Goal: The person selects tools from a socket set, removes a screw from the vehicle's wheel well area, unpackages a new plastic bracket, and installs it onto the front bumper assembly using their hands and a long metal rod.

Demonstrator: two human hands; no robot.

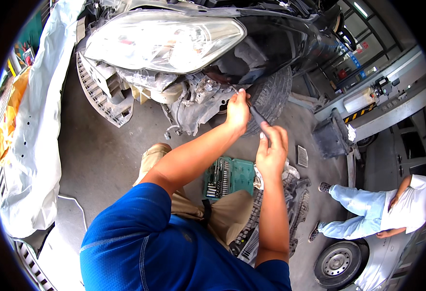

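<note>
My right hand (272, 148) is closed around the dark handle of a ratchet wrench (257, 115), which slants up and left toward the car. Close to its far end my left hand (238, 112) is closed, fingers pinched at the tool's head; the exact grip is partly hidden. Both hands are just below the edge of the black fender (266, 43), beside the front tyre (273, 94). The big clear headlight (164, 41) sits above and left, with exposed brackets and wiring (198, 97) beneath it.
A green socket set case (242, 175) lies open on the floor by my legs, near removed dark trim parts (295, 203). A grey lift post (392, 109) and a black bin (330, 133) stand right. A person (368, 208) stands near another car's wheel (338, 264). Plastic-wrapped panel (33, 145) left.
</note>
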